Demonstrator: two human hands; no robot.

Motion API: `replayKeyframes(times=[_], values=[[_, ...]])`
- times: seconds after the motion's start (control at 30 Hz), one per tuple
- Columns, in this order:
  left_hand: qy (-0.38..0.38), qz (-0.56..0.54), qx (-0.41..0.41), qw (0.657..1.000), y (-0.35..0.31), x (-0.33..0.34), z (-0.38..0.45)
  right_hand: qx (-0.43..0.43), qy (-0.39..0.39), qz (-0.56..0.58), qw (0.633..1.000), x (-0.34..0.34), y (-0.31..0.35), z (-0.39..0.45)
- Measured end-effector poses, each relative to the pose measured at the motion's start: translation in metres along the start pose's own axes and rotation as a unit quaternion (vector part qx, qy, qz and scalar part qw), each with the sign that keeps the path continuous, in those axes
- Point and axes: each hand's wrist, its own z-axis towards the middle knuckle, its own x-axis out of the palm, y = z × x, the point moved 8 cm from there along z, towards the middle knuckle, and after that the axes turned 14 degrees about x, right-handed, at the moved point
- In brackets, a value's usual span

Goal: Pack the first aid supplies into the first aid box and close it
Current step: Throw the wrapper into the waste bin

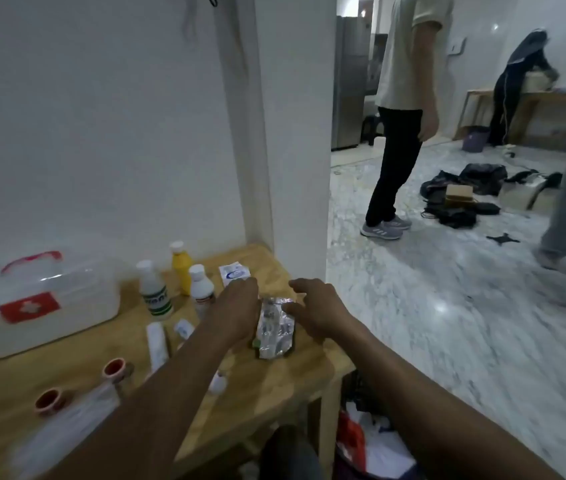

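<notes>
Both hands flank the foil strips (276,327) near the table's (274,386) right edge: the left hand (236,313) lies on their 9 o'clock side, fingers curled, its hold impossible to tell; the right hand (316,313) hovers at 3 o'clock, fingers spread, pinching nothing. A loose scoop could fan the slick stack and send strips off that edge. The box (42,306) sits shut, well apart at 9 o'clock, with bottles (177,285) between, so a carry across risks toppling them.
</notes>
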Motion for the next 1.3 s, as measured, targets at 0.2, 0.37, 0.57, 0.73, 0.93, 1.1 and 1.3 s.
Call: replayKeyframes(times=[0.2, 0.37, 0.57, 0.73, 0.93, 1.1, 1.3], values=[[0.003, 0.035, -0.059, 0.998, 0.011, 0.011, 0.007, 0.019, -0.022, 0.001, 1.000, 0.008, -0.004, 0.018], [-0.045, 0.041, -0.057, 0.997, 0.014, 0.008, 0.009, 0.051, -0.014, 0.034, 0.998, 0.004, -0.007, 0.016], [-0.016, 0.007, 0.059, 0.998, -0.069, 0.032, 0.044, 0.147, -0.105, 0.126, 0.975, -0.081, -0.092, -0.026], [-0.080, -0.021, 0.076, 0.994, -0.094, 0.014, 0.050, 0.180, -0.155, 0.208, 0.949, -0.111, -0.117, -0.031], [-0.119, -0.024, 0.100, 0.988, -0.145, 0.000, 0.074, 0.219, -0.268, 0.255, 0.903, -0.157, -0.153, -0.045], [-0.023, -0.028, 0.113, 0.993, -0.193, 0.042, 0.106, 0.279, -0.300, 0.236, 0.881, -0.165, -0.217, -0.056], [0.064, -0.047, 0.115, 0.990, -0.214, 0.127, 0.132, 0.370, -0.266, 0.216, 0.864, -0.117, -0.291, -0.046]])
